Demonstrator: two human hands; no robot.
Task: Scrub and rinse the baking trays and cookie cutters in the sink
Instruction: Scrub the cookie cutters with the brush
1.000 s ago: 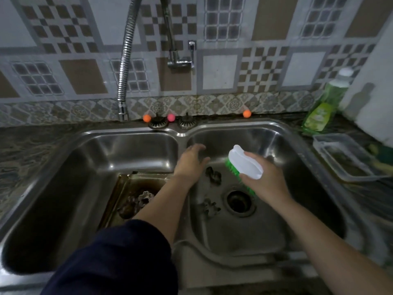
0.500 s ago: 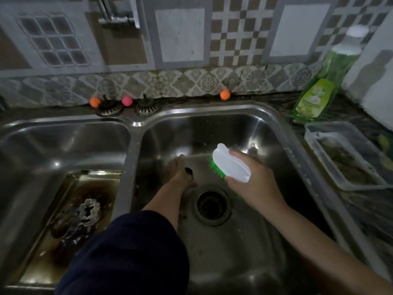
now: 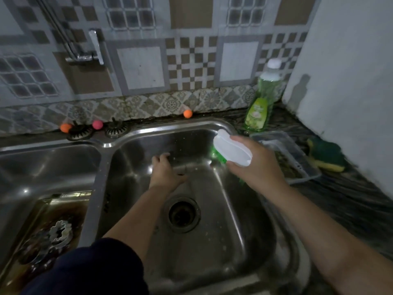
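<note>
The right hand (image 3: 255,167) is gripping a white scrub brush (image 3: 232,150) over the right basin (image 3: 244,231); the left hand (image 3: 165,173) is reaching low inside, whether holding anything I cannot tell; a cookie cutter (image 3: 60,232) is lying on the baking tray (image 3: 42,209) in the left basin.

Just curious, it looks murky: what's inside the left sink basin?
A baking tray holding brown water, with a metal cookie cutter in it. Darker shapes beside the cutter are unclear, and a dark sleeve covers the tray's near end.
</note>
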